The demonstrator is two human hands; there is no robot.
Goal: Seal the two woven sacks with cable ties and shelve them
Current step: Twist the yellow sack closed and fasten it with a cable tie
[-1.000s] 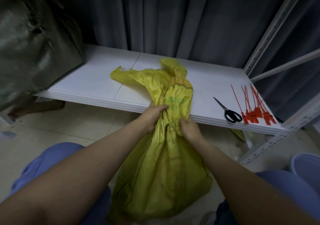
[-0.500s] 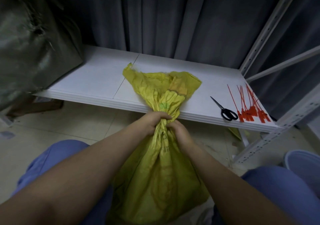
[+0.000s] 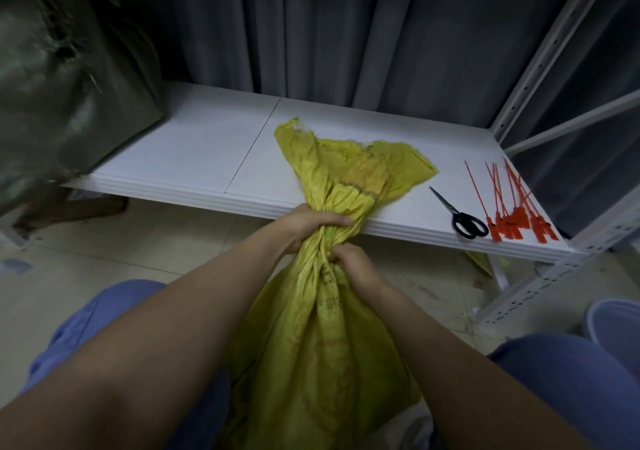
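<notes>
Bunched tighter than a moment ago, the yellow sack stands at the front edge of the shelf, contents hidden. The left hand and, just below, the right hand clench its gathered neck, likely holding it closed for tying. Red cable ties lie at the shelf's right front corner.

Head view, single entry: wide-angle camera worn on the person's head, facing forward and steeply down. Close range: yellow woven sack fills the lower centre (frame edges bowed by the lens). White shelf board crosses mid-frame; grey curtain closes the top.
</notes>
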